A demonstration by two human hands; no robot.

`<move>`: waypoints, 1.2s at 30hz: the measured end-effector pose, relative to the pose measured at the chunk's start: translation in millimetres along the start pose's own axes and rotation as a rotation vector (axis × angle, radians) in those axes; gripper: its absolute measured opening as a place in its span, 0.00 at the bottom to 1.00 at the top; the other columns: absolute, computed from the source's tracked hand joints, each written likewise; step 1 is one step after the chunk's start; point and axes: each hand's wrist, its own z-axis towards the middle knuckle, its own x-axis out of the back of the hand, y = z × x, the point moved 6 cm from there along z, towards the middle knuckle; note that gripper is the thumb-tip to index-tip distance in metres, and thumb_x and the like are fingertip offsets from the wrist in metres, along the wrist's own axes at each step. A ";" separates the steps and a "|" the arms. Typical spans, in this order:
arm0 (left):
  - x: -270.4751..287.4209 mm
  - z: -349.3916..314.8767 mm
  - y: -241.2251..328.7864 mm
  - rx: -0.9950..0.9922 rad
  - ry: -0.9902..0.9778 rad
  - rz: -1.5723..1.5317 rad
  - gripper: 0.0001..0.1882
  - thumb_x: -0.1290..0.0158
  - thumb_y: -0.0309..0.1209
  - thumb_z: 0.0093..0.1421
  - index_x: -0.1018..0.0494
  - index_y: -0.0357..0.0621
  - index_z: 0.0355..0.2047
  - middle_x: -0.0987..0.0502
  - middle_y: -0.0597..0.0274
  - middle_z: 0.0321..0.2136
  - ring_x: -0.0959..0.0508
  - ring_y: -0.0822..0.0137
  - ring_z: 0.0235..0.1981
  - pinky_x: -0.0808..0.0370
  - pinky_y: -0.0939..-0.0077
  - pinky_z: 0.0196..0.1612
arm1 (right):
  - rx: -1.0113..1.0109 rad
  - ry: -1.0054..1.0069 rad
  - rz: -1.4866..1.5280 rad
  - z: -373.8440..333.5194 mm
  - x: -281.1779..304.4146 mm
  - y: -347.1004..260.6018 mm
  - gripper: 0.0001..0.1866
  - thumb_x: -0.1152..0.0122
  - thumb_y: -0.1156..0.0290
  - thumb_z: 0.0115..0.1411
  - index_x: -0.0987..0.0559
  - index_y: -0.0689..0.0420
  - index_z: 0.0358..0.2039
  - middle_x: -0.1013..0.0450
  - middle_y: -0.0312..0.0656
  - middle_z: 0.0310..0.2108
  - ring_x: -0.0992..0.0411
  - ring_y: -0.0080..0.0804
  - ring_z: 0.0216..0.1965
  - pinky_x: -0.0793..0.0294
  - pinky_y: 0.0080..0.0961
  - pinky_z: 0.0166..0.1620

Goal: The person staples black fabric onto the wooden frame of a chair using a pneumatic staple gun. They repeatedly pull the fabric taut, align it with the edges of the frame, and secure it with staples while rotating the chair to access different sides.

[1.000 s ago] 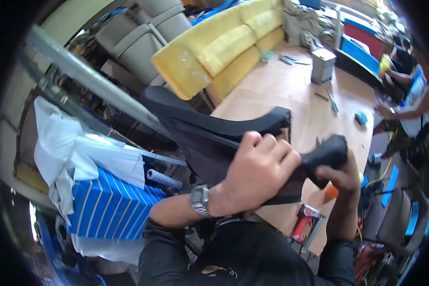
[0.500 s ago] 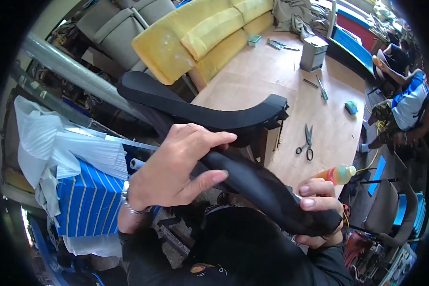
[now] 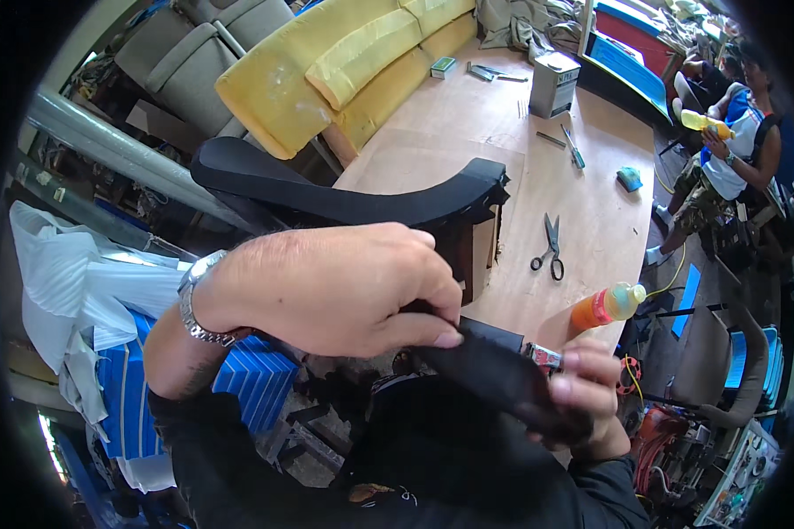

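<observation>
Held close to my body is a dark, curved padded armrest [image 3: 503, 379], blurred by motion. My left hand [image 3: 344, 286], a metal watch on its wrist, is closed with thumb and fingers pinched at the armrest's left end. The fingers of my right hand [image 3: 591, 383] wrap around its right end. Beside those fingers shows a small red-and-silver thing [image 3: 545, 355], too covered to name. Beyond my hands lies a larger black curved armrest [image 3: 344, 201] with ragged fabric at its right end. Open black-handled scissors [image 3: 551, 249] rest on the wooden table [image 3: 450, 132].
An orange drink bottle [image 3: 609, 305] stands at the table's near right edge. Farther back are a metal can [image 3: 554, 85], green-handled pliers [image 3: 573, 148] and yellow foam [image 3: 326, 75]. Blue striped material [image 3: 256, 375] is at my left. A person [image 3: 741, 141] sits at the right holding a bottle.
My left hand has gone from resting with spread fingers on the armrest to pinching it. The armrest has turned and blurred. The seated person now holds up a bottle.
</observation>
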 end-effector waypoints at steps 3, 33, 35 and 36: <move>2.0 2.3 2.5 0.078 0.114 0.012 0.10 0.45 0.33 0.56 0.23 0.37 0.28 0.26 0.58 0.23 0.28 0.60 0.29 0.31 0.68 0.32 | -0.359 0.140 0.057 -8.4 21.0 26.2 0.37 0.42 0.39 0.50 0.31 0.59 0.48 0.35 0.53 0.47 0.34 0.45 0.44 0.34 0.42 0.50; 33.1 -53.6 -10.2 0.178 0.669 0.293 0.19 0.40 0.32 0.51 0.28 0.38 0.41 0.27 0.55 0.38 0.27 0.61 0.42 0.33 0.73 0.48 | -0.365 -0.298 -0.209 110.1 -5.8 21.0 0.08 0.34 0.77 0.48 0.25 0.60 0.27 0.30 0.41 0.17 0.29 0.33 0.17 0.34 0.25 0.19; 33.6 -51.0 -9.2 0.165 0.659 0.336 0.19 0.40 0.32 0.51 0.28 0.38 0.41 0.27 0.54 0.38 0.27 0.60 0.42 0.33 0.73 0.47 | -0.423 -0.314 -0.149 106.6 -5.8 34.7 0.07 0.35 0.77 0.48 0.25 0.60 0.27 0.30 0.42 0.18 0.29 0.35 0.18 0.34 0.27 0.20; 34.6 -49.7 -7.7 0.163 0.653 0.358 0.19 0.40 0.32 0.51 0.29 0.38 0.42 0.27 0.54 0.38 0.27 0.60 0.41 0.32 0.73 0.47 | -0.451 -0.320 -0.115 104.8 -5.4 43.0 0.06 0.36 0.77 0.49 0.25 0.60 0.26 0.30 0.43 0.18 0.29 0.36 0.18 0.33 0.27 0.21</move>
